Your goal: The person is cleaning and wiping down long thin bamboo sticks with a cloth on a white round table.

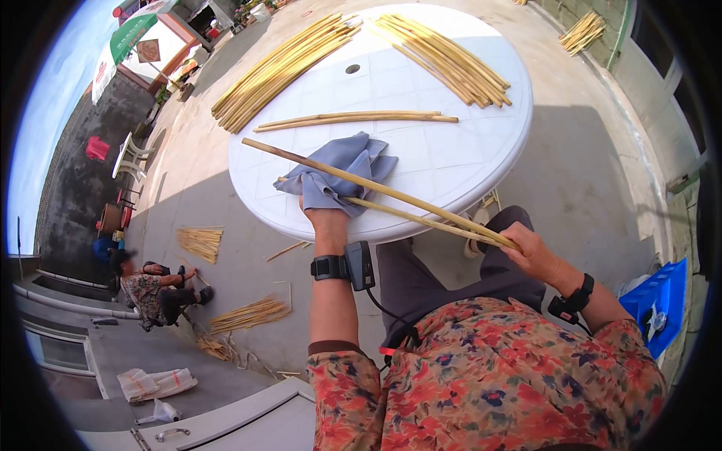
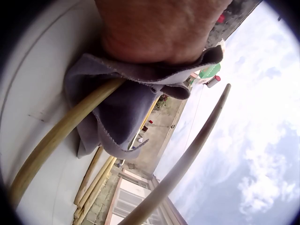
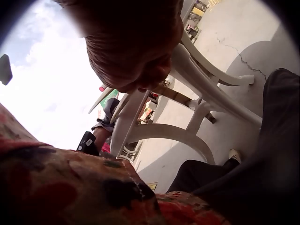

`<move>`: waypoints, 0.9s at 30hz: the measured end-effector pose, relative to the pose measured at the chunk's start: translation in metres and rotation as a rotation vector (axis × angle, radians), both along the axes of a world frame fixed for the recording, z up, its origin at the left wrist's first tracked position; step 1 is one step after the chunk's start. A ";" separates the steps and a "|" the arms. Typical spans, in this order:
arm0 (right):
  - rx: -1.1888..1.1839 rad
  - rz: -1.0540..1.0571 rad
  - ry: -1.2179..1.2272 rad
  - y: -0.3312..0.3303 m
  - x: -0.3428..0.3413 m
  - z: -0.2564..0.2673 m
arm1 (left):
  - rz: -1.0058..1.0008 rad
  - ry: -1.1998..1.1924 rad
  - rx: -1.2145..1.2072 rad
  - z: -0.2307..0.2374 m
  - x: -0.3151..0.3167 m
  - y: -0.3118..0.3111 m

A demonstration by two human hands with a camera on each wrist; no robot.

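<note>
- The upper stick and the lower stick, both slim and pale yellow, slant across the near edge of a round white worktop.
- A grey-blue cloth is bunched round the lower stick toward its left end; the upper stick crosses above the cloth, its left tip well clear.
- Of the two hands, the left hand grips the cloth about the lower stick; its fingers are hidden in the folds.
- The right hand, fingers curled, grips both sticks together at their right ends, off the near right side of the worktop.
- Just beyond the cloth, a few loose sticks lie side by side.
- Farther off on the worktop are a left bundle and a right bundle, well apart.
- To the left, on the ground, another person sits or crouches near two stick piles.
- Near right, beside the wearer's floral top, is a blue crate.
- Far left, a green and white umbrella.
</note>
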State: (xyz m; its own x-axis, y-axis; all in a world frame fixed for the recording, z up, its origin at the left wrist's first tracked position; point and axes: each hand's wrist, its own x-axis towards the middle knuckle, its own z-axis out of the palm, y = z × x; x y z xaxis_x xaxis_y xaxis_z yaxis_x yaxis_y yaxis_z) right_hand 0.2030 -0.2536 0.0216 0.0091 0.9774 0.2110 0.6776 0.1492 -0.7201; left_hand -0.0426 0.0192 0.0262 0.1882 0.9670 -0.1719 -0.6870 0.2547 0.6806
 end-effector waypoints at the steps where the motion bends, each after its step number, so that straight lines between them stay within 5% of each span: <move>1: -0.009 0.002 0.010 -0.005 0.004 -0.003 | 0.024 0.004 -0.001 0.001 0.000 0.001; 15: -0.136 -0.111 0.007 -0.069 0.054 -0.027 | 0.120 -0.048 0.059 -0.022 -0.020 0.035; 18: -0.118 -0.198 0.106 -0.080 0.062 -0.035 | 0.076 -0.088 0.076 -0.011 -0.019 0.019; 20: -0.240 -0.369 0.388 -0.085 0.065 -0.037 | 0.043 -0.110 0.091 -0.009 -0.020 0.008; 24: -0.262 -0.367 0.584 -0.056 0.059 -0.015 | -0.039 -0.040 0.105 -0.021 -0.030 0.000; 27: -0.358 -0.243 0.681 -0.026 0.040 0.003 | -0.102 0.979 0.927 -0.030 -0.033 0.003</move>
State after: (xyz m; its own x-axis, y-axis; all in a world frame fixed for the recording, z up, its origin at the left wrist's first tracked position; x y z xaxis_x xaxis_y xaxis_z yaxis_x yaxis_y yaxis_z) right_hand 0.2434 -0.2793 0.0251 0.2438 0.9388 -0.2432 0.0562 -0.2640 -0.9629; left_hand -0.0752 0.0224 -0.0039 0.4428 0.7885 0.4269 0.1694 -0.5411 0.8237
